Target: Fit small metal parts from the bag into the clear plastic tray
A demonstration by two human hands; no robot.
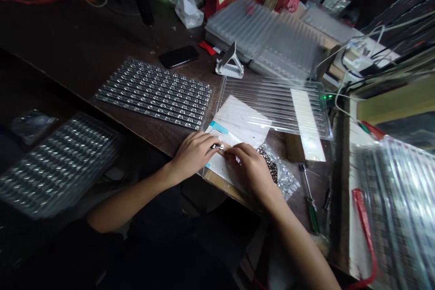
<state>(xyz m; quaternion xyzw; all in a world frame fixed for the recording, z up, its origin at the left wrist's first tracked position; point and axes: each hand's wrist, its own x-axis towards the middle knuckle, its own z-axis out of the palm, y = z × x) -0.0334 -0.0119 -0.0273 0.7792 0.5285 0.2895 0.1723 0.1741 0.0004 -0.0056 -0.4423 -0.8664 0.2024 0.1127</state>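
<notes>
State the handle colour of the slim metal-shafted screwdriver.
The handle is green, in the head view.

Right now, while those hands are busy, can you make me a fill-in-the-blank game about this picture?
1. Counting the left hand, ____ hands are near the small shiny part.
2. The screwdriver lies nearer to the person's ____ hand.
3. The handle of that screwdriver is coloured ____.
4. The phone lying beyond the hands is coloured ____.

Missing words: two; right; green; black.
</notes>
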